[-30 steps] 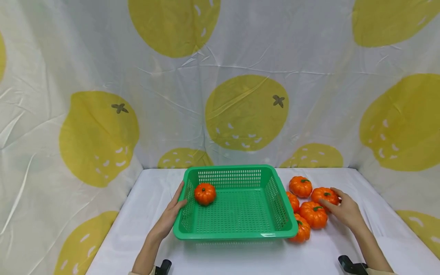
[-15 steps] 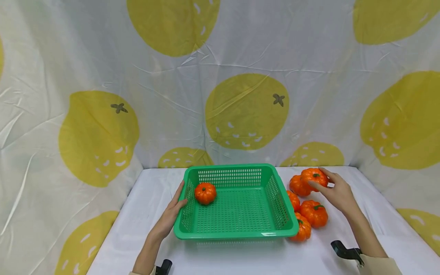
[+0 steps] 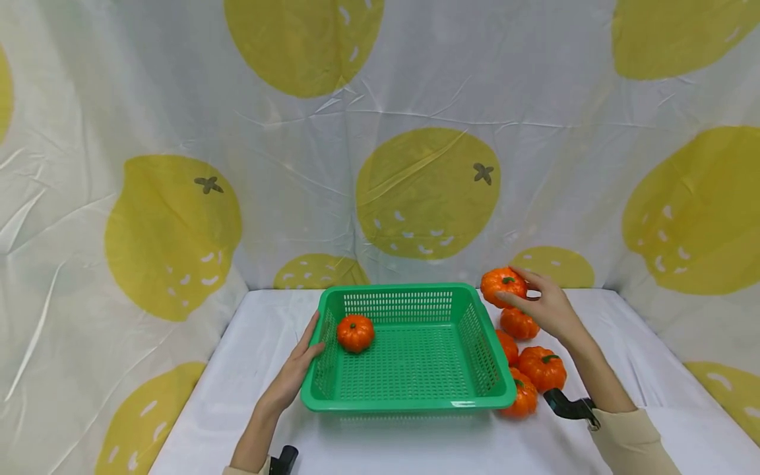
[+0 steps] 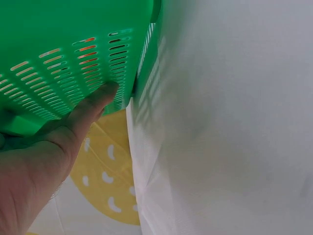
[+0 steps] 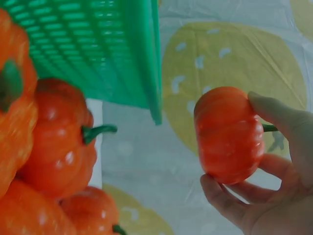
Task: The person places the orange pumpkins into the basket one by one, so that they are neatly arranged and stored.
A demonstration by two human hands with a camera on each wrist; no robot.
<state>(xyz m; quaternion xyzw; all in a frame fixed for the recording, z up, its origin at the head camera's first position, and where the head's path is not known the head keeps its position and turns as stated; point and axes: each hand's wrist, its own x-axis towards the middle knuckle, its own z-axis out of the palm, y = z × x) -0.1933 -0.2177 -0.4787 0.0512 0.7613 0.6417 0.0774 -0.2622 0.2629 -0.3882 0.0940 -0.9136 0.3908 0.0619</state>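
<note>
A green plastic basket (image 3: pixel 410 406) with slotted walls stands mid-table, one small orange pumpkin (image 3: pixel 355 333) lying in its left back part. My left hand (image 3: pixel 292 375) grips the basket's left side, thumb over the rim; in the left wrist view a straight finger (image 4: pixel 95 101) lies along the outer wall. Up beyond the basket's back right corner, my right hand (image 3: pixel 549 307) holds another orange pumpkin (image 3: pixel 503 287) between thumb and fingertips. The right wrist view shows that pumpkin (image 5: pixel 229 134) off the table, its green stem toward the palm.
Several more pumpkins (image 3: pixel 542 369) crowd the basket's right side, some partly hidden by its rim. White cloth covers the table (image 3: pixel 410 448). A lemon-print curtain (image 3: pixel 297 198) encloses the back and sides.
My right hand has lifted a pumpkin from the group on the right and carried it up and left toward the basket's back right corner. The left hand and basket stay put.
</note>
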